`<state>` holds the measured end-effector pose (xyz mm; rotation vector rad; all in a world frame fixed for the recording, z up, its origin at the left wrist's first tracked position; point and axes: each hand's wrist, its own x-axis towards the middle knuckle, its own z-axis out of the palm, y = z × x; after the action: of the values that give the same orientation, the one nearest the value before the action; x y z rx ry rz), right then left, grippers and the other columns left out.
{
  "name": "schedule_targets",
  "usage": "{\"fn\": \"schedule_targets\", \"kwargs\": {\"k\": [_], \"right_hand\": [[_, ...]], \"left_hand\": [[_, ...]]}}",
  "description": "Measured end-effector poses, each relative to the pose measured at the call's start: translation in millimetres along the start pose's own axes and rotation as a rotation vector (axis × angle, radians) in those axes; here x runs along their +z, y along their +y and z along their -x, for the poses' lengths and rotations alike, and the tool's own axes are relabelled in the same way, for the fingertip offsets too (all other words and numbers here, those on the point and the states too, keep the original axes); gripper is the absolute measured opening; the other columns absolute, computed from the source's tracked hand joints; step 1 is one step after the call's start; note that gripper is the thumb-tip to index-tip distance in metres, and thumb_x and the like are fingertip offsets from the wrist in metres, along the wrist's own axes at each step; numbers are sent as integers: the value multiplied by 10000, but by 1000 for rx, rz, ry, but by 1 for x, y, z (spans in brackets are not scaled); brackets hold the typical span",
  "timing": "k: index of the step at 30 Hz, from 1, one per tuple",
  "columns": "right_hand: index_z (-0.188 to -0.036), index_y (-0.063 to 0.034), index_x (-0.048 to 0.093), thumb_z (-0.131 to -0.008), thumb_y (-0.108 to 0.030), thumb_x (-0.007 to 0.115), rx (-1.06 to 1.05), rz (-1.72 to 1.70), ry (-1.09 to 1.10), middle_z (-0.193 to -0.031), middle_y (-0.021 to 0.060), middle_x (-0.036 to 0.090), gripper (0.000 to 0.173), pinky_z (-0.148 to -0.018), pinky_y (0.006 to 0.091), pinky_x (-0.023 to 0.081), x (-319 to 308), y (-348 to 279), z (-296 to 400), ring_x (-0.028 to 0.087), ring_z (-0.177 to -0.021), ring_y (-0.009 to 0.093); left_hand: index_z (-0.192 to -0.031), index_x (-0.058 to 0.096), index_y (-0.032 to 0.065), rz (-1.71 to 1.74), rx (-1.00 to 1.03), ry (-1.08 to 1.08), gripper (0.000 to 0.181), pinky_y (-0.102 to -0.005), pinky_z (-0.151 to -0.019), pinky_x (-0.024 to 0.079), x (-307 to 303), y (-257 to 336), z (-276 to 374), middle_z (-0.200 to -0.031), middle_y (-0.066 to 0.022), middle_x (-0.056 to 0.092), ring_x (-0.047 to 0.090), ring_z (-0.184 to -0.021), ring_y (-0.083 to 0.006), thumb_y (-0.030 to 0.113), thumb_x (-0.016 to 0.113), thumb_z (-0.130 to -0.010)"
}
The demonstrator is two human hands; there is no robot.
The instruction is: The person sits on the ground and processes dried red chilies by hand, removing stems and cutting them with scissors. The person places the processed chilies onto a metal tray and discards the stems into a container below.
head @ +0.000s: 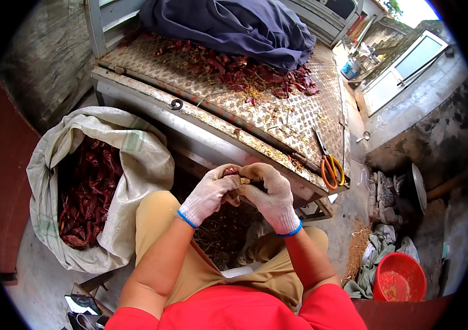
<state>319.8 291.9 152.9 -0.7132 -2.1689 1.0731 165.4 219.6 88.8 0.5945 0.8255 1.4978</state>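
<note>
My left hand, in a white knit glove with a blue cuff, grips a dried red chili pepper. Thumb and fingers of my right hand, gloved alike, meet at the pale stem end of that pepper. Much of the pepper is hidden by the fingers. Both hands are above my knees, in front of the edge of a metal truck bed. To the left stands a white woven sack, its rim rolled down, holding many dried red chilies.
Orange-and-yellow-handled scissors lie at the bed's right corner. Farther back, a dark blue cloth partly covers a heap of dried chili pieces, with seeds scattered around. A red plastic basin sits at lower right beside crumpled sacks.
</note>
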Motion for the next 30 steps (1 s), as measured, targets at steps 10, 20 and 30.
{"fn": "schedule_targets", "kwargs": {"k": [10, 20, 30], "right_hand": [[-1051, -23, 712, -871, -47, 721, -24, -42, -18, -971, 117, 732, 183, -821, 304, 551, -2, 8, -4, 707, -890, 192], [-1056, -22, 715, -888, -71, 666, 20, 111, -178, -988, 135, 735, 182, -837, 333, 552, -23, -2, -13, 718, -921, 243], [-1151, -91, 682, -822, -297, 719, 350, 1054, 55, -1079, 168, 712, 389, -887, 437, 539, -189, 69, -7, 681, -1023, 355]], "left_hand": [[-1187, 623, 35, 11, -58, -3, 240, -260, -590, 572, -10, -9, -3, -911, -37, 684, 654, -696, -109, 173, 619, -990], [-1234, 627, 11, -243, 7, -53, 333, -236, -655, 558, -3, -8, -4, -1019, -35, 685, 628, -743, -97, 198, 683, -964], [-1080, 694, 65, -201, 40, -73, 183, -222, -594, 522, 1, -5, -3, -903, -5, 699, 629, -760, -59, 209, 665, -971]]}}
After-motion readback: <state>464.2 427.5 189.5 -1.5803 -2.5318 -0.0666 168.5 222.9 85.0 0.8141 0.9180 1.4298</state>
